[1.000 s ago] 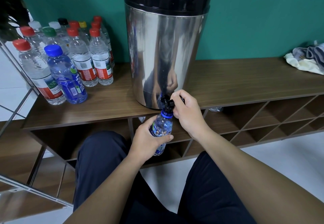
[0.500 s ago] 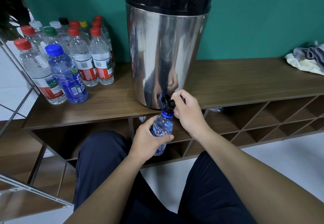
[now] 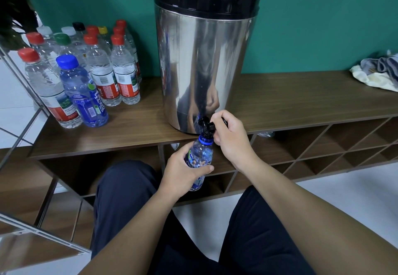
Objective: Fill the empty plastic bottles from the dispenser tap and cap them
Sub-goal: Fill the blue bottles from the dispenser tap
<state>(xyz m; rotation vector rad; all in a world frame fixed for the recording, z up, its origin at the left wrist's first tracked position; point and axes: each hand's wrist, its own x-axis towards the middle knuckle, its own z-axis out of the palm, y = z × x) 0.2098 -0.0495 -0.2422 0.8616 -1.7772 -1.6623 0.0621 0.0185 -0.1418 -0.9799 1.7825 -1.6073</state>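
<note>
While my left hand [image 3: 183, 170] grips the blue bottle [image 3: 199, 160] and my right hand [image 3: 230, 138] pinches the tap [image 3: 207, 126] at the shelf's front edge, any drift of the mouth could spill water.

- A crumpled cloth [image 3: 381, 74] is seen at the far right of the wooden shelf top [image 3: 290, 93].
- Diamond-shaped cubbyholes [image 3: 336, 145] are seen under it.
- A green wall [image 3: 323, 20] is seen behind.

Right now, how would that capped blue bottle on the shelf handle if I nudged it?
The blue bottle looks full, so probably heavy for its size. It stands tall and narrow among other bottles, so a high push might tip it.
</note>
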